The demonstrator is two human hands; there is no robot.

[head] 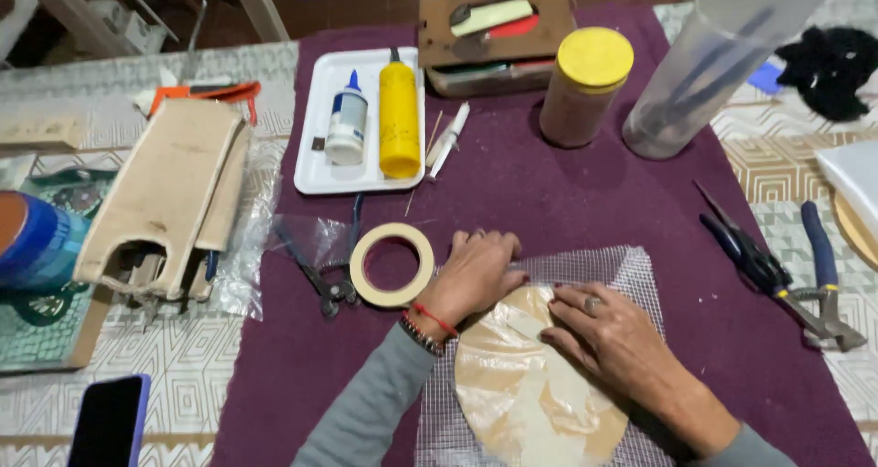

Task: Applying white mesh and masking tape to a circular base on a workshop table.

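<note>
L hand (473, 275): palm down, fingers spread and flat, pressing on the top-left edge of the mesh sheet (631, 270) where it meets the round disc (512, 385). Nothing gripped, released and flat. Red cord and bead bracelets at the wrist.

R hand (608, 325): also flat, fingers extended toward the L hand, resting on the disc's upper right part; ring on one finger. Not clenched, nothing grasped.

Disc: tan, round, covered w/ clear film, lying on the white mesh, directly under both sets of fingertips. Mesh lies on the purple cloth (549, 193).

Masking tape roll (392, 264): just left of L fingers, not touching as far as visible. Dark pliers (322, 279) beyond it, further left.

Ahead of fingertips, well apart: white tray (315, 119) w/ yellow bottle (400, 119) and white glue bottle (347, 130); jar w/ yellow lid (585, 87); clear container (704, 64).

Right of R hand, apart: blue-handled nippers (819, 289).

Far left: beige cloth holder (169, 193), phone (110, 421).
</note>
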